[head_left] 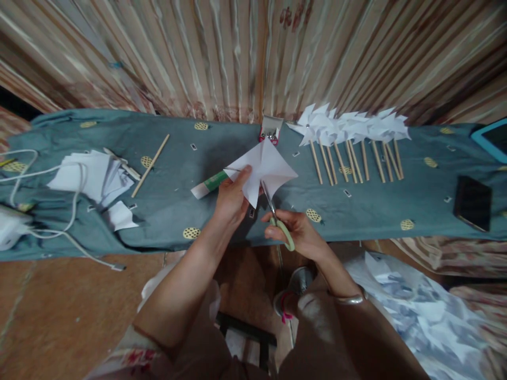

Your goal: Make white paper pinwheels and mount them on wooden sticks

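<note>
Left hand [232, 198] is closed on a paper square [267, 166], pinched at the fingertips. Scissors [273, 211] are gripped in the right hand [301, 232] just beside it, with the blades set at the square's lower edge. A cut seems under way. Next, the paper should be kept taut and the blades guided along the crease.

Glue stick [206, 185] end behind left hand [232, 198], teal object [491, 138] — edge-cropped

My left hand [232, 198], forearm extended forward, pinches thumb against fingers; my right hand [299, 232], wrist angled inward, is curled closed just beside it.
</note>
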Available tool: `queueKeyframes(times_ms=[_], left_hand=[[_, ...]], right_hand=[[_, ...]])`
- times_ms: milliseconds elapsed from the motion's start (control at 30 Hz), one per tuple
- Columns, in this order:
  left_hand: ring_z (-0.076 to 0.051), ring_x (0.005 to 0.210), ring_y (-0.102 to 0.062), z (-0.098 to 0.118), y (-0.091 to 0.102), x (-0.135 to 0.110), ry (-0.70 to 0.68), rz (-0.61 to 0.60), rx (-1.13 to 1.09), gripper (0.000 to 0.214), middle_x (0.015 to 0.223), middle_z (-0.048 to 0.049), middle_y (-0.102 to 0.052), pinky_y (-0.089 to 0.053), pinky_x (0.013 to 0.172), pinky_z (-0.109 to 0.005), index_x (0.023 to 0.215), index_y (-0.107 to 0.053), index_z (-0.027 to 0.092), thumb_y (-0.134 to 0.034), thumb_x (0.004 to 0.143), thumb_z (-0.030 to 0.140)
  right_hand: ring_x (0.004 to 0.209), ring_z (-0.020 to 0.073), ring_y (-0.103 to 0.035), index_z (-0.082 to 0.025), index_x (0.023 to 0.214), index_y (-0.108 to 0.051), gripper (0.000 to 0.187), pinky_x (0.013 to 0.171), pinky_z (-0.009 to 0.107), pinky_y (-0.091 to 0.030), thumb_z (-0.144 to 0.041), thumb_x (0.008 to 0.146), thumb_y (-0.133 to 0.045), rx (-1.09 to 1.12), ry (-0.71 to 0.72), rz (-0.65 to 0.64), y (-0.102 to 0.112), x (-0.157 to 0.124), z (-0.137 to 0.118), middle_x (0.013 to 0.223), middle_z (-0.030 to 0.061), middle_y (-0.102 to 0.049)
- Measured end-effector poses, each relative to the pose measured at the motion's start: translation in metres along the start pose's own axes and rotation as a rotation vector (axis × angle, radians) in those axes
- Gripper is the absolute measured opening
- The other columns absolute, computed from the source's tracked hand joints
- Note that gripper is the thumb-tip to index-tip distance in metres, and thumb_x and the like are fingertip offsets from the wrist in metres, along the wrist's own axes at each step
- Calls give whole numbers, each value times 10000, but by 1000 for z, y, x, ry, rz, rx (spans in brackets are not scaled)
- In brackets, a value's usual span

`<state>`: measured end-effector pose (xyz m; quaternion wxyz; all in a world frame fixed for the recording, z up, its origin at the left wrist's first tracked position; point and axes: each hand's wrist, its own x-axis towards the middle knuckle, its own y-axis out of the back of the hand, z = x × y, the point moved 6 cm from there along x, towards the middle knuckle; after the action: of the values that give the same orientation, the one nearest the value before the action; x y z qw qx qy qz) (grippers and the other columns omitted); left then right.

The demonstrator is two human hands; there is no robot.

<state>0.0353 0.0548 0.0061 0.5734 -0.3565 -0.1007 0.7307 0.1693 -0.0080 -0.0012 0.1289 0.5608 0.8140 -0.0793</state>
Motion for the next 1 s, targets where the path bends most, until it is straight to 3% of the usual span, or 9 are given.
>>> queueKeyframes(times_ms=[133, 267, 433, 533, 733, 833, 1000], left_hand=[[-171, 781, -728, 4, -1, 2, -45, -13, -37, 79, 792, -23, -751, -606, 796, -295, 867, -675, 164, -723, 816, 201], [-212, 986, -737, 13, 2, 7, -79, 2, -84, 30, 853, -54, -773, -572, 942, -321, 879, -671, 145, -656, 864, 166], [-229, 1112, -702, 20, 8, 10, -101, 15, -66, 25, 915, -59, -781, -568, 966, -324, 868, -675, 182, -675, 855, 203], [-239, 1083, -713, 16, 6, 9, -98, -16, -40, 56, 897, -58, -780, -584, 929, -342, 861, -685, 183, -706, 815, 207], [-272, 921, -739, -5, -1, 2, -16, -119, 95, 181, 818, -94, -774, -587, 807, -348, 794, -715, 140, -806, 677, 244], [-263, 809, -733, -16, -1, -1, 23, -144, 182, 264, 749, -88, -759, -567, 725, -327, 749, -717, 138, -857, 599, 306], [-238, 661, -701, -28, -4, -7, 126, -171, 263, 272, 654, -69, -723, -552, 645, -325, 705, -712, 138, -867, 591, 329]], right_hand=[[589, 88, -502, -185, 911, -688, 403, 581, 238, -417, -489, 686, -826, -89, 1, -80, 0, -5, -1, 651, -50, -602], [628, 98, -562, -190, 915, -698, 385, 612, 237, -455, -496, 711, -812, -101, -27, -226, -2, -12, -1, 713, -25, -661], [642, 131, -637, -155, 982, -712, 508, 607, 252, -499, -596, 732, -762, 8, -80, -320, 6, -23, -4, 735, 34, -714], [596, 131, -614, -160, 954, -722, 549, 594, 265, -500, -653, 713, -748, 71, 3, -152, 24, -21, -12, 715, 47, -726], [548, 124, -565, -212, 837, -715, 433, 547, 262, -466, -563, 619, -843, 5, 182, 524, 76, -17, -16, 599, -25, -637], [549, 116, -535, -214, 854, -711, 421, 523, 251, -429, -546, 625, -833, 10, 197, 565, 81, -14, -13, 614, -33, -614], [529, 79, -411, -220, 833, -698, 441, 491, 226, -328, -477, 529, -888, 75, 142, 431, 72, -6, -7, 602, -73, -528]])
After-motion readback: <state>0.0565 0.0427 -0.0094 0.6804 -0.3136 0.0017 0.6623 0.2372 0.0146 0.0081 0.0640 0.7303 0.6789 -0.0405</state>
